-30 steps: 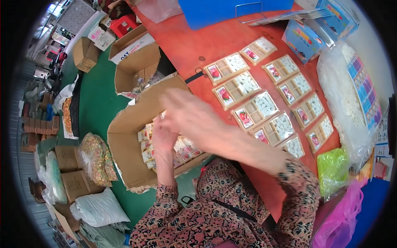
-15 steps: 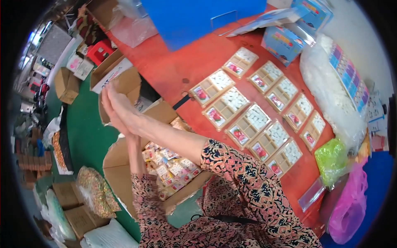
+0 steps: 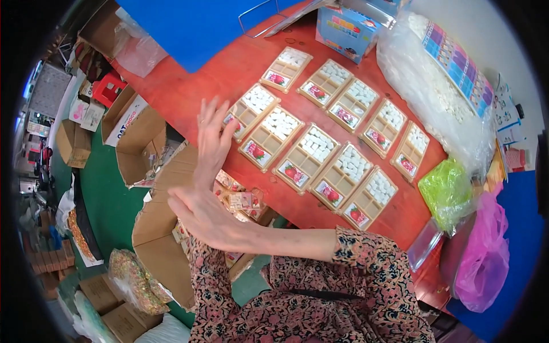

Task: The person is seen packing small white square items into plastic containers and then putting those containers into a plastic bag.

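My left hand [image 3: 213,137] is raised with its fingers spread, beside the leftmost tan compartment tray [image 3: 247,110]; it holds nothing. Across my left forearm lies my right hand [image 3: 207,220], its fingers stretched out toward the left and slightly blurred, with nothing visible in them. Several such trays, like this one [image 3: 271,137], are laid out in rows on the red table [image 3: 189,91]. Each has small white pieces at one end, bare compartments in the middle and a strawberry-printed piece at the near end. Below my hands, a cardboard box [image 3: 163,251] contains small wrapped packets [image 3: 243,200].
A clear bag of white pieces [image 3: 400,74] lies along the table's right side, near a green bag [image 3: 446,191] and a pink bag [image 3: 486,251]. Blue printed boxes [image 3: 346,31] stand at the back. Another open carton [image 3: 143,148] and a bag of colourful bits [image 3: 134,280] are at left.
My hands, palm to palm before, have come apart. The left has moved right toward the trays; the right has slid down across the left forearm. The view has shifted.
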The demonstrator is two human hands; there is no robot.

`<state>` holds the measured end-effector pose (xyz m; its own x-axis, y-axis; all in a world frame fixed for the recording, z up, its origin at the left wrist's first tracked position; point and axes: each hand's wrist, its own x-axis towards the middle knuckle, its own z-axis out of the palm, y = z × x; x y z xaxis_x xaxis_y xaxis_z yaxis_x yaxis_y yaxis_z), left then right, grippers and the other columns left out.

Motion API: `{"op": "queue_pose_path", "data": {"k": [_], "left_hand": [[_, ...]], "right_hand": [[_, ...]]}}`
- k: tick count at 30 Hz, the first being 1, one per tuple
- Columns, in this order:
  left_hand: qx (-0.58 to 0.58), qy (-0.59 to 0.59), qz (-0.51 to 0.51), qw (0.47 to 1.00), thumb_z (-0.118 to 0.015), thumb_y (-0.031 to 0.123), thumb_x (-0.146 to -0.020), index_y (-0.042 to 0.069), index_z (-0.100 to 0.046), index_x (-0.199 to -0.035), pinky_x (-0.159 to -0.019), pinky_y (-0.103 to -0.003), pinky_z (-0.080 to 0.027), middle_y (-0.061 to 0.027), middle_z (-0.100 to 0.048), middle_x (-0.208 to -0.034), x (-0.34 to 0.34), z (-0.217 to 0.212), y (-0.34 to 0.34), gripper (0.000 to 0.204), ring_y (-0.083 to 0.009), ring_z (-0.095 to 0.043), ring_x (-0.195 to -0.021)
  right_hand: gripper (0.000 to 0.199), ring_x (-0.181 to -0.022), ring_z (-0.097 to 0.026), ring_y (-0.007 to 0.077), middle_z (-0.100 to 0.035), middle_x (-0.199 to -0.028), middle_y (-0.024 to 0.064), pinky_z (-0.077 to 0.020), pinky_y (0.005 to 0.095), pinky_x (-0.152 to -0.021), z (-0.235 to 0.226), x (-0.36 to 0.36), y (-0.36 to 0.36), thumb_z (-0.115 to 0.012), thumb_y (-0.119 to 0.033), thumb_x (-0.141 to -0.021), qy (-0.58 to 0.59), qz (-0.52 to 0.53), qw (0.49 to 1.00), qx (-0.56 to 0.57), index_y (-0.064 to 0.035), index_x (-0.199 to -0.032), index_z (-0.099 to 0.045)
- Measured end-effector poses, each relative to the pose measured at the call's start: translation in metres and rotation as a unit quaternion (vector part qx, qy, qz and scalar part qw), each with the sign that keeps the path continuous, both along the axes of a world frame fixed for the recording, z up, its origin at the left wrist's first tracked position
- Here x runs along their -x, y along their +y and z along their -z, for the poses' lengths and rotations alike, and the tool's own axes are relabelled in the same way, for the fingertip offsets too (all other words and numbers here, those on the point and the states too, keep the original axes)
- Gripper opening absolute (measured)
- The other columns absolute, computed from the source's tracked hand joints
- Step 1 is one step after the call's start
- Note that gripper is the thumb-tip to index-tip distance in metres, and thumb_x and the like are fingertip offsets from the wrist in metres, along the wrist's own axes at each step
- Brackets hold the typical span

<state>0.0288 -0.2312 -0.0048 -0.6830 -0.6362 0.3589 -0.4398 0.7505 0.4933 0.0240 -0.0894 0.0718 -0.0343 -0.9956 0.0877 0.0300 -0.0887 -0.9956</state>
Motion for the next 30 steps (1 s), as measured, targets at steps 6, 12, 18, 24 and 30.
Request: {"op": "queue_pose_path", "data": {"k": [6,12,18,24,30], "left_hand": [[-0.017,-0.062,0.090,0.994,-0.058,0.030,-0.087,0.003,-0.046,-0.132,-0.109,-0.054,-0.016,-0.0222,-0.030,-0.144,0.041,0.015,0.000,0.054,-0.0405,-0.019,-0.137],[0.015,-0.155,0.039,0.987,-0.055,0.034,-0.089,0.003,-0.036,-0.138,-0.110,-0.054,-0.013,-0.0242,-0.024,-0.146,0.040,0.030,-0.005,0.061,-0.0407,-0.016,-0.138],[0.004,-0.177,0.000,0.984,-0.050,0.039,-0.091,0.002,-0.031,-0.141,-0.111,-0.052,-0.009,-0.0257,-0.019,-0.148,0.062,0.010,0.004,0.065,-0.0384,-0.012,-0.140],[0.057,-0.167,0.165,0.970,-0.048,0.033,-0.093,0.000,-0.032,-0.139,-0.111,-0.052,-0.011,-0.0249,-0.022,-0.147,0.102,-0.021,0.045,0.059,-0.0379,-0.014,-0.139],[0.073,-0.192,0.356,0.912,-0.059,0.031,-0.084,0.001,-0.036,-0.137,-0.108,-0.056,-0.021,-0.0211,-0.022,-0.148,0.089,-0.012,0.132,0.064,-0.0373,-0.016,-0.139]], "right_hand": [[0.030,-0.090,-0.056,0.0394,-0.058,-0.095,0.0260,-0.0459,0.0464,-0.078,0.004,0.064,0.065,-0.048,-0.016,-0.090,0.140,0.115,0.982,0.043,0.0047,-0.112,-0.049],[0.058,-0.124,-0.035,0.0435,-0.039,-0.131,0.0284,-0.0287,0.0525,-0.103,0.031,0.116,0.141,-0.057,-0.021,-0.087,0.470,0.257,0.840,-0.090,0.0065,-0.132,-0.035],[0.073,-0.138,-0.009,0.0458,-0.015,-0.147,0.0277,-0.0137,0.0594,-0.107,0.066,0.132,0.180,-0.058,-0.027,-0.086,0.503,0.271,0.799,-0.189,0.0027,-0.142,-0.021],[0.077,-0.139,-0.008,0.0419,-0.013,-0.149,0.0253,-0.0120,0.0590,-0.108,0.081,0.133,0.190,-0.059,-0.031,-0.085,0.519,0.273,0.779,-0.222,0.0015,-0.143,-0.021],[0.080,-0.140,-0.008,0.0384,-0.011,-0.151,0.0223,-0.0074,0.0566,-0.110,0.079,0.132,0.200,-0.061,-0.032,-0.081,0.495,0.294,0.780,-0.244,0.0014,-0.143,-0.022]]}}
